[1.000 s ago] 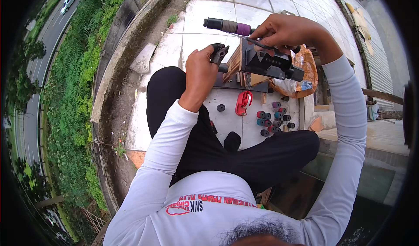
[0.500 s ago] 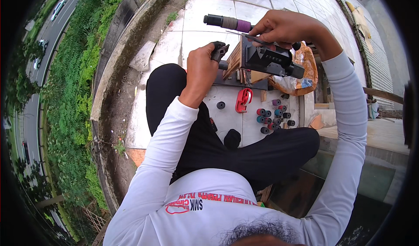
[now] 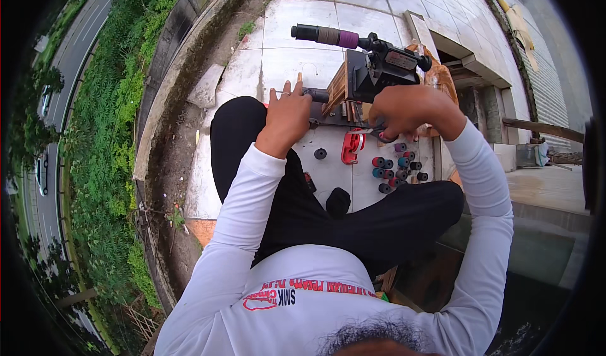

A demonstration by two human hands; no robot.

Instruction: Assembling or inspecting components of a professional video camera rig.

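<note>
My left hand (image 3: pixel 288 117) has its fingers stretched out, beside a dark cylinder (image 3: pixel 317 95) that sticks out from a wooden stand (image 3: pixel 336 89). In my right hand (image 3: pixel 413 113) is a pair of scissors (image 3: pixel 382 136); its dark finger loop shows below the fingers, with the blades pointing left. Above both hands, a black rod (image 3: pixel 307 32), wrapped in grey and purple thread (image 3: pixel 344 38), is mounted on a black machine (image 3: pixel 394 62). A red tape dispenser (image 3: pixel 351 148) stands just below the scissors.
Several thread spools (image 3: pixel 390 173) in red, blue and purple stand on the pale tiled floor near my right knee, and one dark spool (image 3: pixel 320 153) is apart from them. An orange bag (image 3: pixel 440 78) lies behind the machine. A low concrete edge (image 3: pixel 146 148) runs along the left.
My right hand came down from the rod to the machine's near side with the scissors. My left hand lowered, spread its fingers and let go of the dark tool it held.
</note>
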